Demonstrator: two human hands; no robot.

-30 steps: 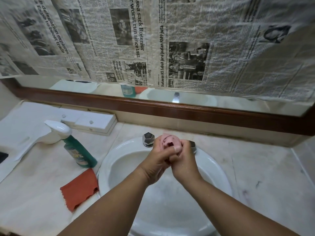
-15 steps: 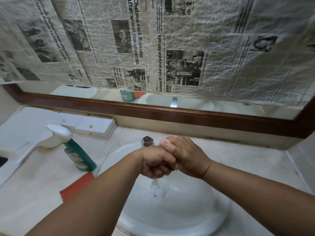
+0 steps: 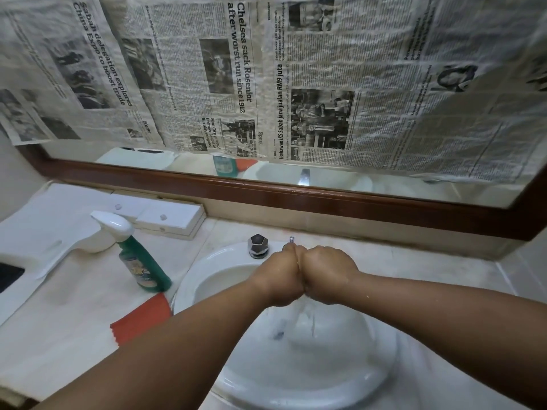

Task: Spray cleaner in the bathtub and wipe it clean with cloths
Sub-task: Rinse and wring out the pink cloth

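The spray bottle (image 3: 145, 270) stands on its base on the left half of the counter (image 3: 414, 267), just beside the rim of the sink (image 3: 189, 285). Its long axis goes up from the counter, leaning a little in this wide view. Its white nozzle points toward the left edge of the counter.

In front of the bottle, the orange cloth (image 3: 142, 318) lies flat and touches the sink rim. Its long side runs from front-left to rear-right, and the left forearm hides one part of it.

Over the sink, just in front of the tap knob (image 3: 258, 245), the left hand (image 3: 281, 279) and the right hand (image 3: 328, 273) are pressed together, knuckle to knuckle. Their fingers are turned down and out of sight, so I cannot tell what they hold, if anything. Water (image 3: 302, 318) falls from under them into the sink.

I judge this to be rinsing or squeezing. To do it well, hold the hands low over the middle of the sink and squeeze firmly until only drops fall. Avoid splashing the counter. The bathtub is not in view.
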